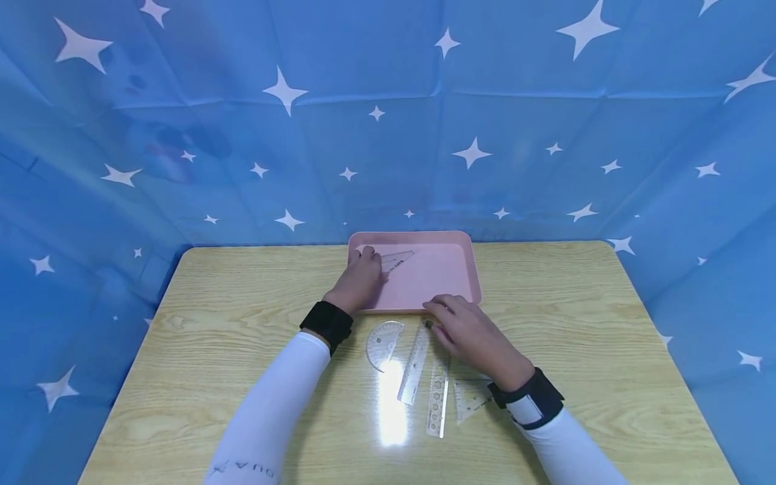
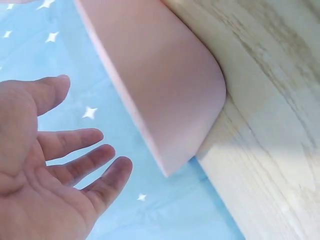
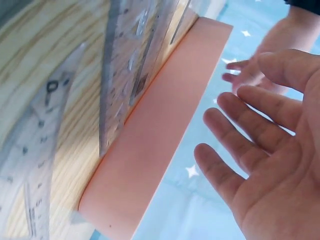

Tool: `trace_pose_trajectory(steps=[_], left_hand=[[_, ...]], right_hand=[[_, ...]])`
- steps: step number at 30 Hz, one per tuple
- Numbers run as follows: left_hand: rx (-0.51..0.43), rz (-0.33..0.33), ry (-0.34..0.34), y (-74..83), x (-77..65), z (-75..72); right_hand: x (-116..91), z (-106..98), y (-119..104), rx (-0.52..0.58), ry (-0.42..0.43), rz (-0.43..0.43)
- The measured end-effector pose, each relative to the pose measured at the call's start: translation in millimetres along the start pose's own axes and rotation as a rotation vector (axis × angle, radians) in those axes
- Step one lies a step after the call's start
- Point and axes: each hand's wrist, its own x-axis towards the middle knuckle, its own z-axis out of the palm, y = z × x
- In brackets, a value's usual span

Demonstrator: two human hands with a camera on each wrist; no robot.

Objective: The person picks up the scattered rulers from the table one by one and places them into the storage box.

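Observation:
My left hand (image 1: 362, 277) is over the left part of a pink tray (image 1: 424, 310), right beside a clear set square (image 1: 397, 260) lying in it. In the left wrist view, the fingers (image 2: 107, 185) are spread and hold nothing. Over the tray's near right edge is my right hand (image 1: 469, 333), its fingers (image 3: 220, 172) loosely extended and empty in the right wrist view. Below it on the table lie a clear ruler (image 1: 414, 364), a second ruler with cut-out shapes (image 1: 437, 401) and another set square (image 1: 469, 397), partly hidden by the wrist. A clear protractor (image 1: 383, 342) lies left of the rulers.
The wooden table (image 1: 230, 364) reaches back to a blue curtain (image 1: 412, 168) with white stars, which the tray's far side nearly meets. Bright glare (image 1: 393, 411) falls on the tabletop between the protractor and the rulers.

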Motion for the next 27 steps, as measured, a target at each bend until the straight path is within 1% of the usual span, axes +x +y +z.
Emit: trace_pose_trajectory(steps=[3,7,11,13,15,21,25,27], left_hand=[[-0.048,0.007,0.041,-0.5,-4.3,-2.4],[-0.061,0.033,0.101,-0.4,-14.3,-10.4],[-0.125,0.009,0.14,1.1,-29.8,-21.9],[-0.136,0.006,0.159,2.5,-38.3,-26.1],[-0.126,0.016,0.181,4.1,-46.8,-28.6],[-0.103,0.033,0.231,10.0,-71.4,-30.7],[-0.138,0.031,0.248,14.4,-87.2,-30.2],[-0.168,0.028,0.258,17.0,-94.8,-29.8]], right_hand=[[1.5,2.3,-2.6,0.001,0.001,-0.022],[4.1,4.0,-8.7,0.008,-0.008,-0.032],[6.8,6.4,-15.3,0.017,-0.027,-0.048],[8.2,8.4,-17.6,0.025,-0.028,-0.064],[9.6,10.6,-19.3,0.024,-0.031,-0.077],[13.1,16.2,-23.5,0.019,-0.054,-0.079],[14.6,19.8,-26.3,0.013,-0.058,-0.084],[15.4,21.5,-27.6,0.001,-0.044,-0.094]])
